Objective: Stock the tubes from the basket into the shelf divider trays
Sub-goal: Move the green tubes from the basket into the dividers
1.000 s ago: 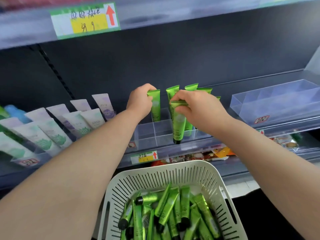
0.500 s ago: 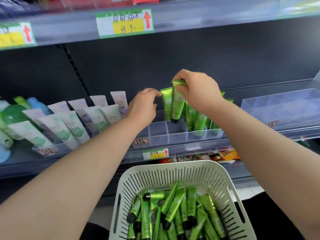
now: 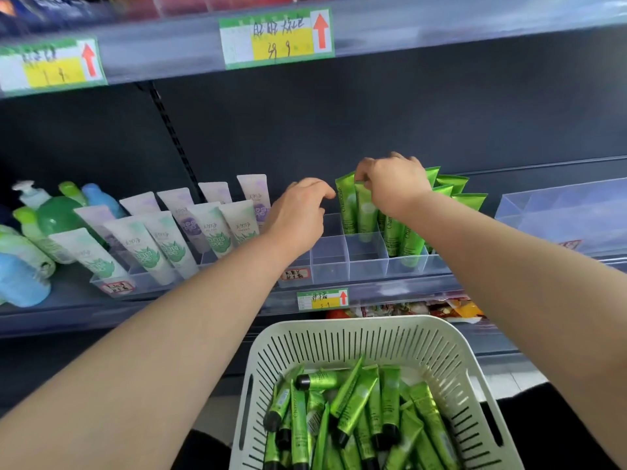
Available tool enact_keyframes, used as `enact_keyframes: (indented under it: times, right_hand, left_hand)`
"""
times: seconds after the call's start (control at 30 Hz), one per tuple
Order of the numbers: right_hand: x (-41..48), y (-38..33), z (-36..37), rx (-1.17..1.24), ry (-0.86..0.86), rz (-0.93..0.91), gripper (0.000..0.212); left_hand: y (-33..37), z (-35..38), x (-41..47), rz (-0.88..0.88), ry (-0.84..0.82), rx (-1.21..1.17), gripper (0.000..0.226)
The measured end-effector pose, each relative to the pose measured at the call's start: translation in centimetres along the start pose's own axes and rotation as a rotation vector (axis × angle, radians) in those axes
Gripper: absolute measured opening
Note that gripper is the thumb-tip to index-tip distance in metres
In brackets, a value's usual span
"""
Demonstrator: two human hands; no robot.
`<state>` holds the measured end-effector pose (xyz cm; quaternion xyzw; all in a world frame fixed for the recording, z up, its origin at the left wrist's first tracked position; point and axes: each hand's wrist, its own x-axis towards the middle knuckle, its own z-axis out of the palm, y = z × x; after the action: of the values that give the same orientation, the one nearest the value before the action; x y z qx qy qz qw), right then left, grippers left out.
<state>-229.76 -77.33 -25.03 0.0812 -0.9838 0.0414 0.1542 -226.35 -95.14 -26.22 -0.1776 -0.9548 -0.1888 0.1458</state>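
Our right hand [image 3: 393, 184] pinches the top of a glossy green plastic tube [image 3: 365, 212] standing in the clear plastic divider tray [image 3: 349, 262] beneath it; our left hand [image 3: 298, 212], loosely curled and empty, hovers just beside.

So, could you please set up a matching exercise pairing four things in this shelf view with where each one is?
Things:
1. basket
2. right hand
3. pale tubes
4. green pump bottle

Places:
A. leaning in a tray left of the divider tray
B. at the far left end of the shelf
C. below the shelf edge, holding loose green tubes
D. pinching the top of an upright green tube

Pairs: 1-C; 2-D; 3-A; 4-B.
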Motion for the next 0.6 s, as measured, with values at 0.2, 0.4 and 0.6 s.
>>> enact_keyframes:
  times: [0.2, 0.4, 0.6]
  right_hand:
    - [-0.8, 0.2, -0.1, -0.012, 0.052, -0.035, 0.035]
    - [-3.6, -0.5, -0.7, -0.028, 0.200, -0.128, 0.041]
    - [-9.7, -1.2, 1.6, 0.008, 0.254, -0.227, 0.039]
  left_hand:
    - [0.5, 0.4, -0.3, 0.015, -0.025, 0.012, 0.033]
    - [1.0, 0.6, -1.4, 0.074, -0.024, 0.063, 0.034]
    - [0.8, 2.4, -4.6, 0.087, -0.072, 0.054, 0.037]
